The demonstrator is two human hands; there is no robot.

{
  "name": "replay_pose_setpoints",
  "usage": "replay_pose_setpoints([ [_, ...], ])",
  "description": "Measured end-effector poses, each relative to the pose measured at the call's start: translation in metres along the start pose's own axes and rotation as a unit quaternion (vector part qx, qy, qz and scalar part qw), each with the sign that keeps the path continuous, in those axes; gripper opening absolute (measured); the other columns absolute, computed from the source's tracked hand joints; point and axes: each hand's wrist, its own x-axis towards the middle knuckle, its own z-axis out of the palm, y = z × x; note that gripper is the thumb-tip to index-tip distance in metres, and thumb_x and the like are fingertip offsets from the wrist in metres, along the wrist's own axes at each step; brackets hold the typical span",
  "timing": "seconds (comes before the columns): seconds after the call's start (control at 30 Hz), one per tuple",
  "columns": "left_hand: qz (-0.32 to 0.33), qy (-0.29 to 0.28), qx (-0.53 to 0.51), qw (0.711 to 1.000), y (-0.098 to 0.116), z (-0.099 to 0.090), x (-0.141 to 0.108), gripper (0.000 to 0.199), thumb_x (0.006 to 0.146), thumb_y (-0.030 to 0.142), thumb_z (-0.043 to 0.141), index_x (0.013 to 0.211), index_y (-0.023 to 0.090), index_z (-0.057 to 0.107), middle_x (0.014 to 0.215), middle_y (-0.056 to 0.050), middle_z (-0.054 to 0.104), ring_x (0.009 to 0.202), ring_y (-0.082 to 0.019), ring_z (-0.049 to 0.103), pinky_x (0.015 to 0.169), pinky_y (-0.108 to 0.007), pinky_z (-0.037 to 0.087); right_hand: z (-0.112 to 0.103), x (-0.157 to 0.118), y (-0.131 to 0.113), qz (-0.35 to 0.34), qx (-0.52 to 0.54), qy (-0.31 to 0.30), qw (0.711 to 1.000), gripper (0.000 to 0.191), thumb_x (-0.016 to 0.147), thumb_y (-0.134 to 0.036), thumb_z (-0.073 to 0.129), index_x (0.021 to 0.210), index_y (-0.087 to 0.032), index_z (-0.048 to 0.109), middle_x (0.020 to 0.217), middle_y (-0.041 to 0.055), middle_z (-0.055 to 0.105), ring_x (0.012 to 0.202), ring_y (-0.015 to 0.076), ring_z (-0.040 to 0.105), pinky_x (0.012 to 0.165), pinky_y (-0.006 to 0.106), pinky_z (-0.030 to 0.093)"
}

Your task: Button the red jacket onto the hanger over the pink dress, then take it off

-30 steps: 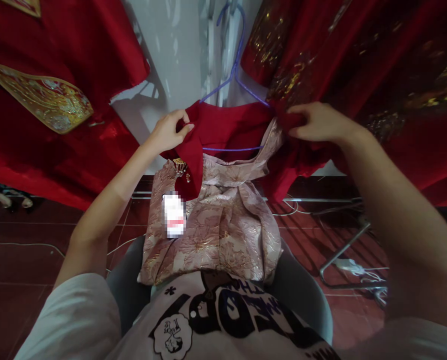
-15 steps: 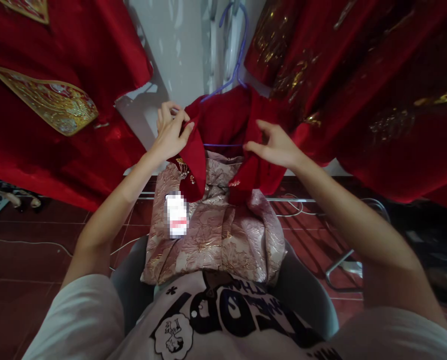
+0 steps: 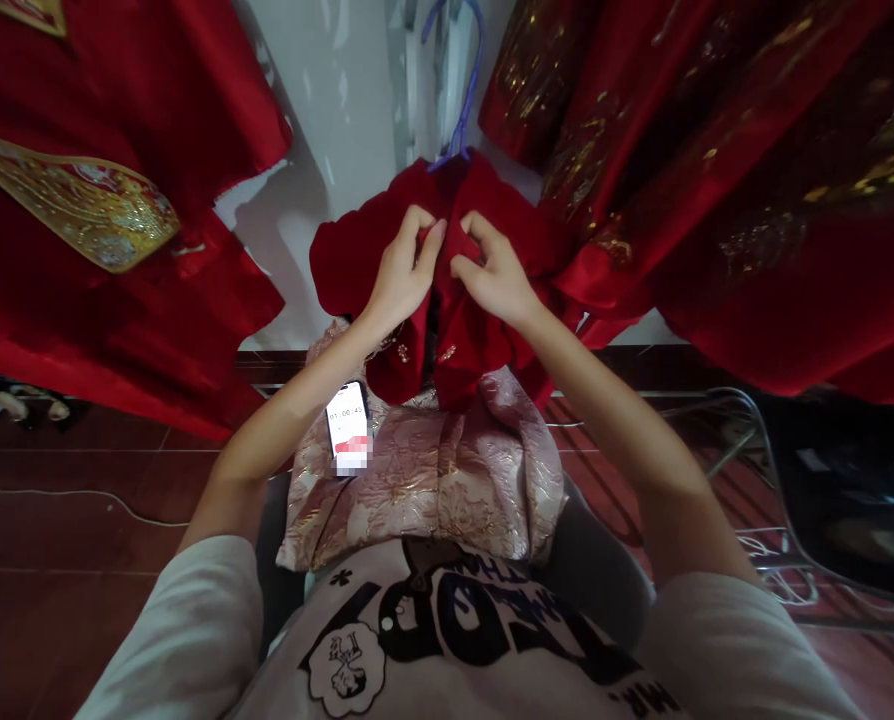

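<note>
A small dark-red jacket (image 3: 357, 250) with beaded decoration at its lower front hangs on a purple hanger (image 3: 462, 110) in front of me. My left hand (image 3: 406, 270) pinches its left front edge between thumb and bent fingers. Opposite, my right hand (image 3: 498, 275) has thumb and finger curled on the right front edge. The two edges lie close together, with a narrow dark gap between them. Below the jacket, a pink-and-gold brocade cloth (image 3: 417, 480) covers my lap. A phone (image 3: 348, 425) with a lit screen rests on the brocade at the left.
Red garments with gold embroidery hang at the left (image 3: 214, 80) and at the right (image 3: 642, 200). Behind the jacket is a pale wall (image 3: 327, 120). A dark chair (image 3: 852, 490) with a metal frame stands at the right. A white cable (image 3: 117, 500) runs over the red tiled floor.
Both hands have moved inward, bringing the jacket's front edges from wide apart to nearly meeting. The jacket's inside and the hanger's lower bar are now covered.
</note>
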Motion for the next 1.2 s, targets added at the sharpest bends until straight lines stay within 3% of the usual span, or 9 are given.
replay_pose_setpoints([
  [0.1, -0.049, -0.02, -0.063, 0.997, 0.002, -0.009, -0.007, 0.052, 0.102, 0.07, 0.037, 0.088, 0.022, 0.051, 0.083, -0.001, 0.055, 0.081, -0.016, 0.063, 0.081, -0.033, 0.055, 0.005, -0.005, -0.004, 0.044, 0.064, 0.016, 0.997, 0.03, 0.087, -0.044, 0.072, 0.085, -0.024, 0.05, 0.088, 0.0001, 0.061, 0.097, 0.0202, 0.063, 0.091, 0.039, 0.058],
  [0.2, -0.103, -0.052, -0.111, 0.987, 0.001, -0.019, -0.02, 0.045, 0.105, 0.062, 0.038, 0.099, 0.023, 0.06, 0.094, -0.003, 0.063, 0.088, -0.017, 0.067, 0.081, -0.033, 0.057, 0.009, -0.017, -0.008, 0.096, 0.179, 0.029, 0.979, 0.032, 0.09, -0.054, 0.066, 0.09, -0.025, 0.053, 0.09, 0.0, 0.063, 0.095, 0.0187, 0.065, 0.09, 0.037, 0.059],
  [0.3, -0.099, -0.045, -0.113, 0.988, -0.003, -0.019, -0.034, 0.031, 0.101, 0.053, 0.056, 0.112, 0.025, 0.061, 0.107, -0.005, 0.068, 0.097, -0.017, 0.068, 0.084, -0.031, 0.057, 0.015, -0.033, -0.011, 0.112, 0.266, 0.03, 0.957, 0.038, 0.091, -0.062, 0.06, 0.1, -0.026, 0.058, 0.098, 0.0012, 0.067, 0.1, 0.018, 0.067, 0.094, 0.037, 0.059],
  [0.5, -0.08, 0.025, -0.064, 0.994, -0.002, -0.008, -0.05, 0.026, 0.092, 0.031, 0.072, 0.11, 0.025, 0.055, 0.1, -0.001, 0.065, 0.082, -0.01, 0.065, 0.073, -0.022, 0.054, 0.025, -0.051, -0.003, 0.032, 0.171, 0.064, 0.983, 0.052, 0.08, -0.069, 0.074, 0.108, -0.028, 0.057, 0.112, 0.003, 0.065, 0.111, 0.0189, 0.065, 0.105, 0.035, 0.055],
  [0.67, -0.06, -0.028, 0.039, 0.997, 0.019, -0.019, -0.047, 0.01, 0.091, 0.018, 0.065, 0.093, 0.021, 0.055, 0.094, -0.001, 0.062, 0.079, -0.011, 0.063, 0.072, -0.025, 0.056, 0.029, -0.049, 0.007, 0.022, 0.101, 0.065, 0.993, 0.053, 0.083, -0.072, 0.068, 0.112, -0.028, 0.056, 0.114, 0.0047, 0.064, 0.107, 0.0182, 0.066, 0.097, 0.031, 0.059],
  [0.83, -0.015, -0.079, 0.119, 0.99, 0.032, -0.03, -0.044, 0.012, 0.089, 0.014, 0.063, 0.098, 0.022, 0.058, 0.097, -0.003, 0.062, 0.089, -0.016, 0.065, 0.083, -0.034, 0.057, 0.03, -0.05, 0.007, 0.044, 0.086, 0.092, 0.991, 0.052, 0.083, -0.069, 0.07, 0.112, -0.026, 0.06, 0.114, 0.0049, 0.067, 0.105, 0.0177, 0.069, 0.09, 0.03, 0.061],
  [1.2, -0.002, -0.079, 0.129, 0.988, 0.036, -0.027, -0.04, 0.01, 0.088, 0.018, 0.067, 0.087, 0.02, 0.057, 0.088, -0.002, 0.063, 0.078, -0.015, 0.064, 0.075, -0.03, 0.057, 0.028, -0.055, 0.001, 0.043, 0.1, 0.128, 0.986, 0.039, 0.086, -0.055, 0.073, 0.111, -0.025, 0.072, 0.114, 0.0055, 0.073, 0.106, 0.0219, 0.073, 0.095, 0.038, 0.063],
])
